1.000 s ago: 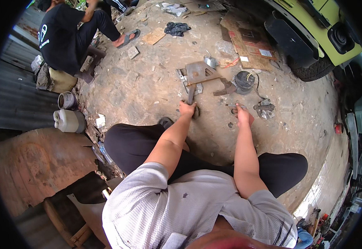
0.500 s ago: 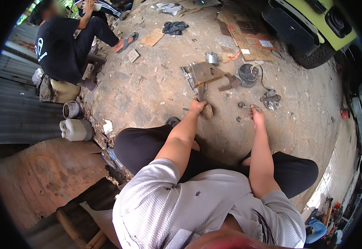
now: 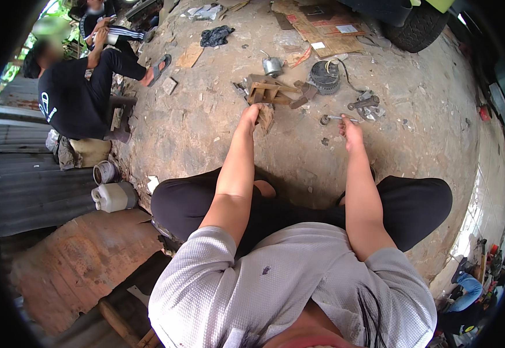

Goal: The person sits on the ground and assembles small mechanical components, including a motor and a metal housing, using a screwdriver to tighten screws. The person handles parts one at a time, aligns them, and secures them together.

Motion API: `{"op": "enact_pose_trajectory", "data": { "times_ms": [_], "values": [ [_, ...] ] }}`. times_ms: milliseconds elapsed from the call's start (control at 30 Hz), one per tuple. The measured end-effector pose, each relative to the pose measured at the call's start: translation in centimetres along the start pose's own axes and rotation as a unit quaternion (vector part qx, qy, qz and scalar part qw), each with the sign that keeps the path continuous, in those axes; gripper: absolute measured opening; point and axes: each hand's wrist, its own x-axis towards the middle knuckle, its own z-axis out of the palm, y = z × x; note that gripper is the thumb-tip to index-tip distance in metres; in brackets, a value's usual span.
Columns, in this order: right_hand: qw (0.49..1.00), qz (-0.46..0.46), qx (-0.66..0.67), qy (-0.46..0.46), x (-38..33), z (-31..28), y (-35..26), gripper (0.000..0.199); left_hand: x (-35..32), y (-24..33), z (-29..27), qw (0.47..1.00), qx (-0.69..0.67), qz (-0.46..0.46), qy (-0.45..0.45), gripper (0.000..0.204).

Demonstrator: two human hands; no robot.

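My left hand (image 3: 254,114) is closed at the near end of a rusty brown metal bracket (image 3: 275,93), whose open, ribbed side shows. Right beside that hand lies a rough brown stone or block (image 3: 265,119). My right hand (image 3: 351,131) grips a short tool with a silver shaft (image 3: 337,117) and a dark, rounded head that rests at the ground; its exact kind is unclear. Just beyond the bracket sits a round dark motor-like part (image 3: 324,77) with a cable. A small silver canister (image 3: 272,66) stands farther off.
A dark metal arm-like part (image 3: 363,103) lies right of the motor. Flattened cardboard (image 3: 322,36) and a black plastic bag (image 3: 217,36) lie ahead, near a vehicle tyre (image 3: 417,29). Two people sit at far left; a white jug (image 3: 116,198) and a bucket (image 3: 106,172) stand nearer.
The bracket has turned over in my left hand, from its flat face to its ribbed side. My right hand still holds the tool. The whole view has shifted.
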Motion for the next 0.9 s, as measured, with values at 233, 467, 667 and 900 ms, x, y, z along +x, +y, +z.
{"op": "enact_pose_trajectory", "data": {
  "times_ms": [233, 467, 667, 900],
  "values": [
    [0.999, -0.033, 0.022, 0.035, 0.1, 0.8, -0.6, 0.022, -2.5, -1.7, 1.1, 1.000, 0.007, 0.003, 0.028, 0.032],
    [0.992, 0.000, 0.123, 0.037, 0.9, 3.0, 0.8, 0.017, -3.9, 0.8, -2.7, 0.992, 0.119, 0.028, 0.043, 0.023],
    [0.981, 0.026, 0.184, 0.059, 2.1, 3.8, 0.7, 0.015, -6.2, -0.2, -0.3, 0.996, 0.064, -0.047, 0.050, 0.018],
    [0.971, 0.048, 0.228, 0.047, 1.9, 6.7, 2.6, 0.017, -11.3, 0.7, -3.3, 0.965, 0.261, -0.021, 0.029, 0.026]
  ]
}}
